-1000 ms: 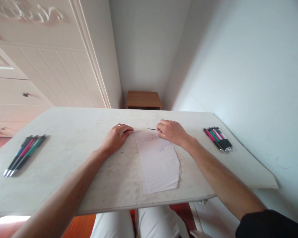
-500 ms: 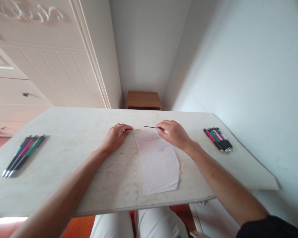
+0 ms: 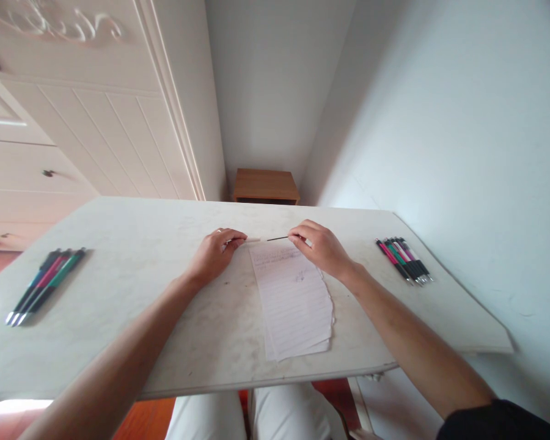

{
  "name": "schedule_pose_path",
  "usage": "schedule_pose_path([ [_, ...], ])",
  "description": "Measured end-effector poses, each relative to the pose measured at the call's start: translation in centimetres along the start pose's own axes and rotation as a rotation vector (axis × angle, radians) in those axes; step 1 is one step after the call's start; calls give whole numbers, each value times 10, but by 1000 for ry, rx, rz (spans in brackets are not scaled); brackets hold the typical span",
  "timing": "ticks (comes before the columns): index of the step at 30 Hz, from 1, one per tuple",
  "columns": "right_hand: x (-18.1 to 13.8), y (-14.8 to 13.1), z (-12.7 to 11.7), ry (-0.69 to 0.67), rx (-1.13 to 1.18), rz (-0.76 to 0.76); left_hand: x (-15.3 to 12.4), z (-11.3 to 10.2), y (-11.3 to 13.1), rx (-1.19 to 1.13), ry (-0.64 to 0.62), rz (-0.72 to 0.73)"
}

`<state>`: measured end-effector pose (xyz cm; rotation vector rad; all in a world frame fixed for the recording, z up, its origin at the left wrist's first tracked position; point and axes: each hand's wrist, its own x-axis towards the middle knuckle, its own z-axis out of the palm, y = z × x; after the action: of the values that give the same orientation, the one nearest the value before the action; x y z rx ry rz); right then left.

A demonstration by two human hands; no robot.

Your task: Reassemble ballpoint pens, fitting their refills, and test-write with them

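Observation:
My left hand (image 3: pixel 220 249) is closed in a pinch on a thin pale stick (image 3: pixel 253 239), whose kind I cannot make out. Facing it, my right hand (image 3: pixel 319 245) pinches a slim black pen refill (image 3: pixel 277 238) between thumb and fingers. The refill's free end points left toward the pale stick, with a small gap between the two. Just below both hands lie lined paper sheets (image 3: pixel 297 311) with a torn right edge and some handwriting at the top.
Several pens (image 3: pixel 404 261) lie side by side at the table's right. Another group of pens (image 3: pixel 46 287) lies at the left. Beyond the white table (image 3: pixel 165 220) stand a wooden box-like piece (image 3: pixel 266 185), a pale cabinet (image 3: pixel 105 134) and a wall on the right.
The black refill has tilted, its free end dropping slightly to line up with the pale stick. My left hand is nearly still.

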<state>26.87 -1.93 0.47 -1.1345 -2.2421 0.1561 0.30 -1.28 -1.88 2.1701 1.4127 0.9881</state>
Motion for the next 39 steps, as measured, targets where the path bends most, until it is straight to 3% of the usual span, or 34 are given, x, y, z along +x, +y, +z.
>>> schedule_pose_path([
  [25, -1, 2, 4, -33, -21, 91, 0, -1, 1, -10, -1, 8],
  [39, -5, -8, 18, -69, 71, -76, -2, 3, 1, -52, -41, -4],
])
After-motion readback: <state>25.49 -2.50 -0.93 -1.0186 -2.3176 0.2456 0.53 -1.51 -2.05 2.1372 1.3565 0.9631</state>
